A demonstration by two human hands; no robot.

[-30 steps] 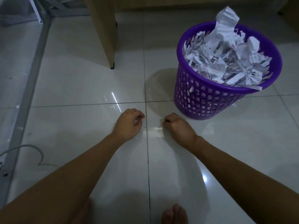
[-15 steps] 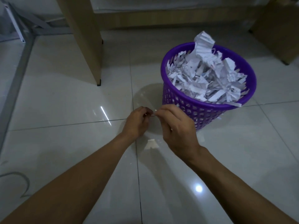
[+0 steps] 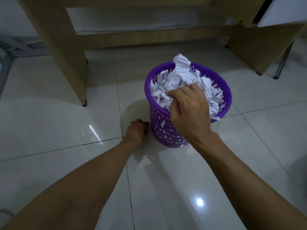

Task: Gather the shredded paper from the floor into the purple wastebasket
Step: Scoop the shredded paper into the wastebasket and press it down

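The purple wastebasket (image 3: 167,130) stands on the tiled floor, heaped above its rim with white shredded paper (image 3: 179,75). My right hand (image 3: 189,110) hovers over the near side of the basket. Its fingers curl down into the paper heap, and the fingertips are hidden. My left hand (image 3: 136,131) is down on the floor against the left foot of the basket, fingers curled under, with nothing showing in it. A paper strip (image 3: 216,118) hangs over the rim on the right.
A wooden desk leg (image 3: 71,67) stands left of the basket and another wooden panel (image 3: 259,48) at back right. A pale patch (image 3: 146,161) lies on the tile between my forearms; whether it is paper or glare is unclear. Glossy white tiles spread all around.
My hands have parted from where they met near the floor. The right hand rose over the basket, the left dropped to the basket's foot. The view tilted up.
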